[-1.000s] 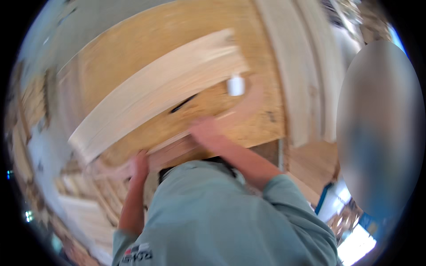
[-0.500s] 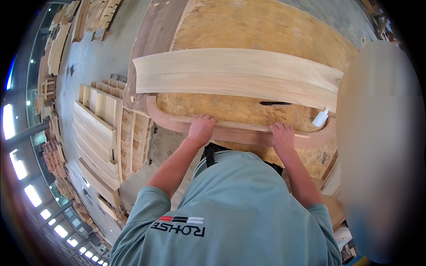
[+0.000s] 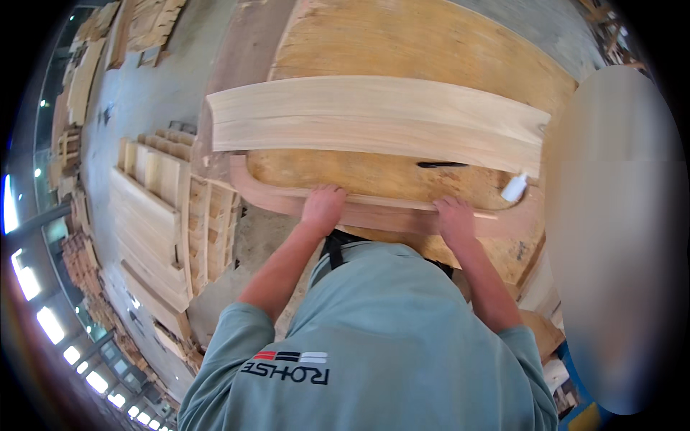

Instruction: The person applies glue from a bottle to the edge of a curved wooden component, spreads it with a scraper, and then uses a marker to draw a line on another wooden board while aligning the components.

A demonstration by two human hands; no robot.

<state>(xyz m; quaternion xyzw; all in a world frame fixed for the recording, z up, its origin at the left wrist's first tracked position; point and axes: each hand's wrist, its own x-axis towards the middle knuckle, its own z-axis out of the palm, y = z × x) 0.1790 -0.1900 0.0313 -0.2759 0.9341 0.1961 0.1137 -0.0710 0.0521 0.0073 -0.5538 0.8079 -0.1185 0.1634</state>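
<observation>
Concrete floor (image 3: 154, 79) spreads beyond the left hand (image 3: 325, 207), with a wooden table (image 3: 410, 47) reaching away ahead of both hands. On it, just past the fingers, lies a wide pale board (image 3: 374, 122). Nearer, directly under both hands, is a curved rail (image 3: 388, 220) at the table's near edge; its long axis runs left to right across the body, dipping slightly toward the right hand (image 3: 456, 218), and both ends bend away from the person. It looks stiff and moderately light for its length, dry rather than slippery; the bends are probably its weaker parts, so the straight middle seems the best hold. A thin strip (image 3: 392, 204) lies lengthwise along it. Each hand is curled over strip and rail together, fingers bent across the far edge, thumbs hidden. Beyond the right hand, to its right, stands or leans a white bottle (image 3: 513, 188); straight ahead of that hand lies a black pen (image 3: 442, 164).
</observation>
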